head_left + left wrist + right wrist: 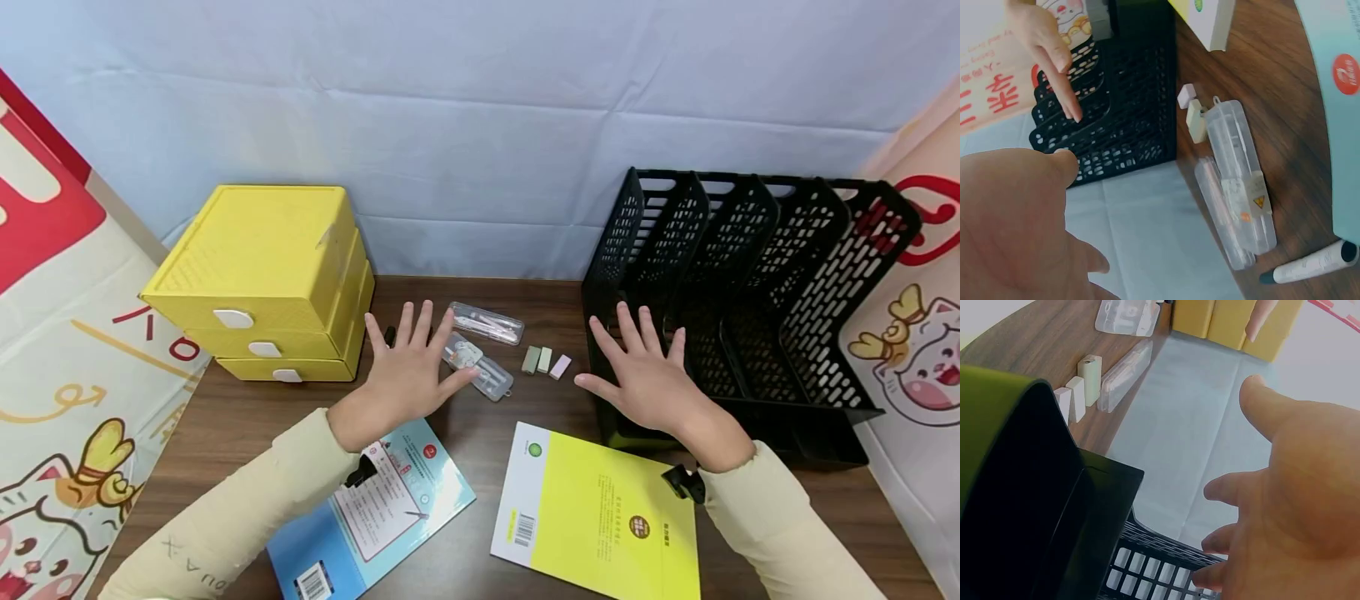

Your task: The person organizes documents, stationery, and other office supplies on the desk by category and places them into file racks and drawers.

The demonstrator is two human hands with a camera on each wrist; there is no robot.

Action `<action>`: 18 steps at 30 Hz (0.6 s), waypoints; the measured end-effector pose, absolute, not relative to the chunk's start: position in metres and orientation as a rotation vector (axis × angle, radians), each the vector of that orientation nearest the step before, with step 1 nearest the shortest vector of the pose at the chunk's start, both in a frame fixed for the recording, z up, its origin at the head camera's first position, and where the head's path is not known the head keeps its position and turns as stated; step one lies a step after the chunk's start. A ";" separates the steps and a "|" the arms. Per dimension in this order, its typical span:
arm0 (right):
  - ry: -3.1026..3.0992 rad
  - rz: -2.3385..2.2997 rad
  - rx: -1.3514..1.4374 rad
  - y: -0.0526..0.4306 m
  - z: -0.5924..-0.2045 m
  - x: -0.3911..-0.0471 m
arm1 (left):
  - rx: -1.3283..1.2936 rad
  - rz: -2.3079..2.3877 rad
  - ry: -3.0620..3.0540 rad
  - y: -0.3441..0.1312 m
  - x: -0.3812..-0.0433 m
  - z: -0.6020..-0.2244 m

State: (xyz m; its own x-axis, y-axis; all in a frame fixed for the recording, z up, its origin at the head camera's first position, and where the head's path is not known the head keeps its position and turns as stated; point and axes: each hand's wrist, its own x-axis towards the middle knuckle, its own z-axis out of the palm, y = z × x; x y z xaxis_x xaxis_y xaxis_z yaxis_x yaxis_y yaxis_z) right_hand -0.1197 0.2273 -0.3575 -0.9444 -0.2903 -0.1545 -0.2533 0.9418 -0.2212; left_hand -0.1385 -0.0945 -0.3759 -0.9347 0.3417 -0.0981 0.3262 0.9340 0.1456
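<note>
Both hands hold nothing, fingers spread and palms down over the table. My left hand (405, 375) hovers above a blue book (442, 492) and partly covers a clear plastic case (487, 379). A second clear case (487, 323) with slim items inside lies behind it. The left wrist view shows a white marker (1310, 264) with dark ends, mostly hidden by the hand in the head view. My right hand (648, 379) is in front of the black file rack (750, 350), beyond a yellow book (600, 517). Between the hands lie three small erasers (544, 360).
A yellow three-drawer box (255, 250) with white pulls stands at the back left of the wooden table (555, 292). A pale cloth (480, 150) hangs behind. Printed cat-pattern cloths (67, 467) flank both sides.
</note>
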 end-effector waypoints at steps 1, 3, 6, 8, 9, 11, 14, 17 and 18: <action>2.911 -0.309 -0.411 0.228 -0.357 -0.118 | 0.519 0.188 2.972 -0.096 -0.138 -0.375; 2.905 -0.336 -0.414 0.230 -0.355 -0.115 | 0.528 0.184 2.982 -0.101 -0.136 -0.374; 2.902 -0.364 -0.429 0.233 -0.354 -0.110 | 0.549 0.163 3.005 -0.109 -0.133 -0.371; 2.910 -0.369 -0.448 0.236 -0.353 -0.106 | 0.569 0.153 3.024 -0.114 -0.131 -0.368; 2.916 -0.372 -0.457 0.237 -0.352 -0.104 | 0.582 0.145 3.034 -0.116 -0.129 -0.366; 2.936 -0.382 -0.483 0.239 -0.351 -0.099 | 0.617 0.144 3.059 -0.121 -0.127 -0.362; 2.963 -0.383 -0.511 0.243 -0.350 -0.089 | 0.670 0.157 3.088 -0.130 -0.123 -0.356; 2.996 -0.367 -0.529 0.249 -0.348 -0.079 | 0.702 0.199 3.103 -0.140 -0.119 -0.347; 3.004 -0.362 -0.529 0.250 -0.348 -0.075 | 0.710 0.213 3.108 -0.144 -0.118 -0.344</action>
